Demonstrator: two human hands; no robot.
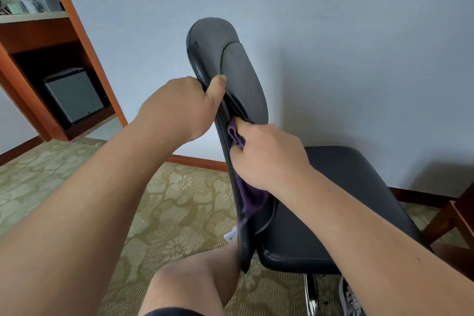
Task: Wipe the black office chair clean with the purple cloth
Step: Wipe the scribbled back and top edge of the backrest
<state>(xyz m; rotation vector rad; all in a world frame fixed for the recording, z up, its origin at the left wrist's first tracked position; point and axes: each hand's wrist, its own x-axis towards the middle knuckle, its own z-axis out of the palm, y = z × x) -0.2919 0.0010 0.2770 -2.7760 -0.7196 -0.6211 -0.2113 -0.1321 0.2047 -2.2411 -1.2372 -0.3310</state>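
The black office chair [333,202] stands in front of me, seen from behind its backrest, seat to the right. My left hand [177,108] grips the backrest's left edge, thumb over the rim. My right hand [269,156] holds the purple cloth [250,197] bunched in its fingers and presses it against the middle of the backrest. Part of the cloth hangs below my wrist; the rest is hidden under the hand.
A wooden shelf unit [77,33] with a grey box [73,95] stands at the left. Patterned carpet [166,200] covers the floor. My knee [189,282] is just under the backrest. A wooden furniture leg [451,218] is at the right, a shoe [351,300] below.
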